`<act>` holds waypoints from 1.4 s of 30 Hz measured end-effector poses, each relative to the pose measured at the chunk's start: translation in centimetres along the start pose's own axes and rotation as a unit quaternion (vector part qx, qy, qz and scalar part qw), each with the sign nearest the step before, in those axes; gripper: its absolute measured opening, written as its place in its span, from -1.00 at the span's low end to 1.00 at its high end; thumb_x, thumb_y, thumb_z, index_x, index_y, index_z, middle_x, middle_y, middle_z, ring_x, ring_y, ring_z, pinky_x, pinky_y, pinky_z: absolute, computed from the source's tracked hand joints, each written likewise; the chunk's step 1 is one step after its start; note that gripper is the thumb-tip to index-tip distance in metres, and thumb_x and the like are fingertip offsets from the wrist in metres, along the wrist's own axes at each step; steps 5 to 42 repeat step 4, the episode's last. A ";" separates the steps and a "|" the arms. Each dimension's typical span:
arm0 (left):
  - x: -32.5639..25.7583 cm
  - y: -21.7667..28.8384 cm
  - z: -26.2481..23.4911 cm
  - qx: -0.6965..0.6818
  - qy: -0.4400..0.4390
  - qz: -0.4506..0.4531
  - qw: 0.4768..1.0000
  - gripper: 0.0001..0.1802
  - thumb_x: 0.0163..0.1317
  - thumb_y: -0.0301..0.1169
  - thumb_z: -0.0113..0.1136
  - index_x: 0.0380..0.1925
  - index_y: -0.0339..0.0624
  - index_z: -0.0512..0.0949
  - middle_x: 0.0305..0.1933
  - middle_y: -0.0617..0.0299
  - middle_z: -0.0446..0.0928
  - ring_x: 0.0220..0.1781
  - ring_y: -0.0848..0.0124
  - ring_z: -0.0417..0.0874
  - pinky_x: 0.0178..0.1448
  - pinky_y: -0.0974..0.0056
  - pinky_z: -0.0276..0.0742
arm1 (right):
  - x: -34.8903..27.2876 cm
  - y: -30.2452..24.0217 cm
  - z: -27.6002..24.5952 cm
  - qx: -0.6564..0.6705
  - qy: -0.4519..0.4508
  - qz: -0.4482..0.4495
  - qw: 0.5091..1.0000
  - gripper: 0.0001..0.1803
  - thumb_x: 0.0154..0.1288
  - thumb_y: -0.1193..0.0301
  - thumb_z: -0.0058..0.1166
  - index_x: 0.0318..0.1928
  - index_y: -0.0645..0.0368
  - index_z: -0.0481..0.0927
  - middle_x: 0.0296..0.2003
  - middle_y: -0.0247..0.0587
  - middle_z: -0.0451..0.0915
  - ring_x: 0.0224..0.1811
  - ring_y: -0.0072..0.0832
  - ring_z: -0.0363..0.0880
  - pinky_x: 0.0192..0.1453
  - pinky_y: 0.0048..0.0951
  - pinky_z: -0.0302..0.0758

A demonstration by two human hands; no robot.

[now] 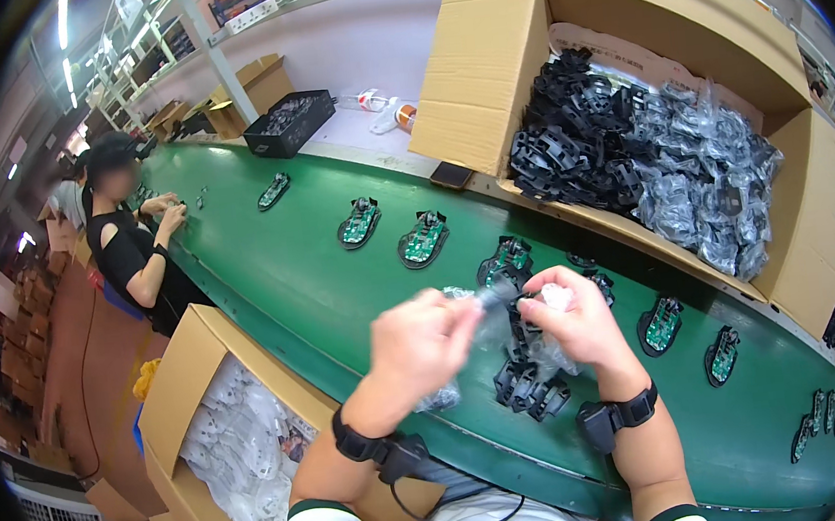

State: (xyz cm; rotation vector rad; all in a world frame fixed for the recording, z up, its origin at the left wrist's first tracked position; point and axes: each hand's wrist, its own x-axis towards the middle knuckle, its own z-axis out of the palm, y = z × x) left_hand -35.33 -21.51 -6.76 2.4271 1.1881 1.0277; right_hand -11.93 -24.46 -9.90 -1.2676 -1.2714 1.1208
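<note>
Over the green belt, my left hand (pixel 421 349) is closed in a pinch on a clear plastic bag (pixel 491 299), smeared by motion, that stretches toward the right hand. My right hand (pixel 584 323) is also closed, thumb against fingers, with crumpled clear plastic (pixel 550 354) below it. Something white (pixel 557 296) shows at its fingertips; I cannot tell what it is. Beneath the hands lie black plastic parts (pixel 531 390), some touching each other. Just beyond them sits a green circuit board in a black oval shell (pixel 505 259). Another clear bag (pixel 441 397) lies by the left wrist.
More boards in shells (pixel 423 239) lie spaced along the green belt (pixel 331 299). A large carton (pixel 479 64) at the back right holds bagged black parts. Left of me, another carton (pixel 183 383) holds clear bags. A co-worker (pixel 134 238) stands at the far left, near a black bin (pixel 290 137).
</note>
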 end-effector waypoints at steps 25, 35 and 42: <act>0.1 0.2 1.5 0.111 -0.077 -0.010 0.991 -0.73 0.28 -0.14 0.31 -0.22 -0.04 0.78 -0.42 0.16 0.60 -0.35 0.16 0.71 -0.28 0.08 0.62 | -0.4 -0.3 -0.7 -0.011 0.008 -0.068 0.998 -0.56 0.27 0.37 0.37 0.13 0.14 0.57 -0.15 -0.32 0.62 -0.21 -0.64 0.56 -0.10 -0.51 0.56; 0.1 0.2 1.5 0.111 -0.077 -0.010 0.991 -0.73 0.28 -0.14 0.31 -0.22 -0.04 0.78 -0.42 0.16 0.60 -0.35 0.16 0.71 -0.28 0.08 0.62 | -0.4 -0.3 -0.7 -0.011 0.008 -0.068 0.998 -0.56 0.27 0.37 0.37 0.13 0.14 0.57 -0.15 -0.32 0.62 -0.21 -0.64 0.56 -0.10 -0.51 0.56; 0.1 0.2 1.5 0.111 -0.077 -0.010 0.991 -0.73 0.28 -0.14 0.31 -0.22 -0.04 0.78 -0.42 0.16 0.60 -0.35 0.16 0.71 -0.28 0.08 0.62 | -0.4 -0.3 -0.7 -0.011 0.008 -0.068 0.998 -0.56 0.27 0.37 0.37 0.13 0.14 0.57 -0.15 -0.32 0.62 -0.21 -0.64 0.56 -0.10 -0.51 0.56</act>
